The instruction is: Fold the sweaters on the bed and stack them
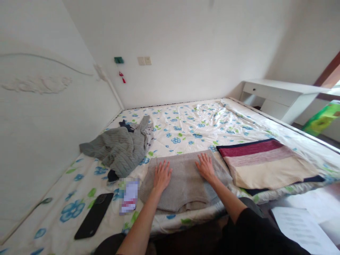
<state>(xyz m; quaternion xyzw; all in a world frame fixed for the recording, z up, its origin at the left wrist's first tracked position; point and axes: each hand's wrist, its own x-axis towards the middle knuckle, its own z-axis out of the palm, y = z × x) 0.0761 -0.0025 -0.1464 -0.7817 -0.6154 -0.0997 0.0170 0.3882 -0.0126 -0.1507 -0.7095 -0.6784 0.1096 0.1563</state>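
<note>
1. White flowered bed sheet: basically everything here is laid out on it, probably because plenty of flat room is offered.
2. Striped knit is laid flat on the right, likely so the middle isn't crowded.
3. Ribbed grey knit is set front and center by the sheet's near edge, seemingly because it's easily reached there.
4. Cable-knit heap is bunched up at the left, no obvious reason tbh.
5. Left hand and right hand are rested on the ribbed grey knit, fingers spread, nothing pinched; probably placed well apart so the fabric's pressed evenly.
6. Black phone is parked near left, clear of the knits.
</note>
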